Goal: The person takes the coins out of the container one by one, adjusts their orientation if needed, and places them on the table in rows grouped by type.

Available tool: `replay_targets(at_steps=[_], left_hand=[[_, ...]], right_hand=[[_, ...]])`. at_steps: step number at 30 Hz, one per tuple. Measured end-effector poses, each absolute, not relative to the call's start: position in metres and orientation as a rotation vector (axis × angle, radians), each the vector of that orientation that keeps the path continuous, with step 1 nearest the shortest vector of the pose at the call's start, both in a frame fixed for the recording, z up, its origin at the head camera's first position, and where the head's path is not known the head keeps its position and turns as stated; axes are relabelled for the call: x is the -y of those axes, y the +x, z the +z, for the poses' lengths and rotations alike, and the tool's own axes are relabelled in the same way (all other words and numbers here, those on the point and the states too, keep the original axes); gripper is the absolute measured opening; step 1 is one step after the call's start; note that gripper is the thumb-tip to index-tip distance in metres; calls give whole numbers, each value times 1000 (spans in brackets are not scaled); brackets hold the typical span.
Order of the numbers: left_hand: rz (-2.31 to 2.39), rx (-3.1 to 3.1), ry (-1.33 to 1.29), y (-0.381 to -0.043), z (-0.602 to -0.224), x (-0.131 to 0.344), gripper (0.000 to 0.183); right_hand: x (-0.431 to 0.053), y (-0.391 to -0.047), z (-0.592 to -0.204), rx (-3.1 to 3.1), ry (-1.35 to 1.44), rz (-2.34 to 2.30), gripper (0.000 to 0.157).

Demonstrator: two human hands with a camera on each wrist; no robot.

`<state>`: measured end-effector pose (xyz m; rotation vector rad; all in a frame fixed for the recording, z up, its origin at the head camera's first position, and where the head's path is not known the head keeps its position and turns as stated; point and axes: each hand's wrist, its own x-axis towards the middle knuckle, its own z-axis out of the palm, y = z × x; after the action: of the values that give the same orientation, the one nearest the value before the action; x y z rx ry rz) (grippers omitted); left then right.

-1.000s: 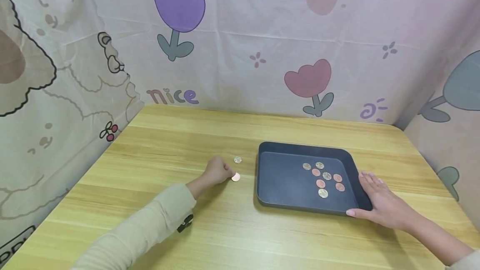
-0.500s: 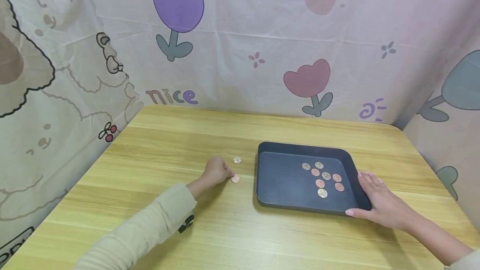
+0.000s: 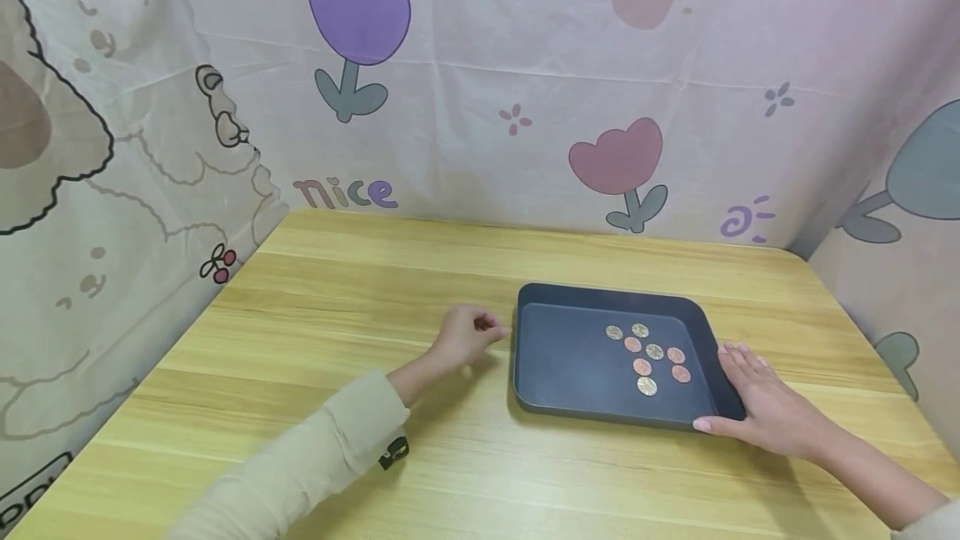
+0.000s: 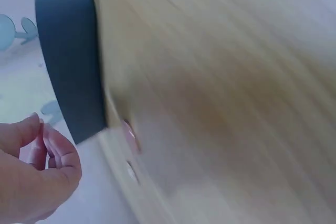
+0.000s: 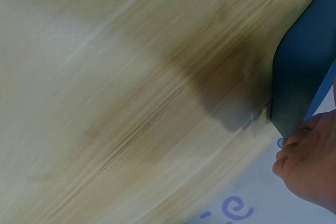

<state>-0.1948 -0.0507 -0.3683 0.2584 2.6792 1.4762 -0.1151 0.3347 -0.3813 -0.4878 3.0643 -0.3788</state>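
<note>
Thumb and fingertips meet on my left hand (image 3: pixel 467 335), the other fingers curled; no coin shows between them. It hovers just left of the dark baking tray (image 3: pixel 568 367). A copper coin (image 4: pixel 131 136) and a paler coin (image 4: pixel 132 172) lie on the table in the left wrist view; the left hand hides them in the head view. Several copper and pale gold coins, among them a pale coin (image 3: pixel 647 387), lie flat in the right half of the tray. My right hand (image 3: pixel 772 411) rests with extended fingers against the tray's right wall, thumb at its front corner.
The wood-grain table (image 3: pixel 337 290) is bounded at the back and sides by a printed cloth (image 3: pixel 480 140) with flowers. A black wrist strap (image 3: pixel 393 452) shows under the left sleeve (image 3: pixel 330 448).
My left hand has moved right from the two loose coins toward the tray's left wall. The copper coin, pale and near the fingertips at first, looked flat half a second ago. The right hand stays put.
</note>
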Motion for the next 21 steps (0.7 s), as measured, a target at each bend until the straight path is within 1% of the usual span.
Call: replay_targets(at_steps=[7,21], left_hand=[[1497,-2606,471,-186,-363,21,12],[1557,-2544,649,-170,-370,-51,8]], right_hand=[[-336,-115,-382,-3058,-493,-377,105],[-334,-115,-379,-3058,-492,-394,106]])
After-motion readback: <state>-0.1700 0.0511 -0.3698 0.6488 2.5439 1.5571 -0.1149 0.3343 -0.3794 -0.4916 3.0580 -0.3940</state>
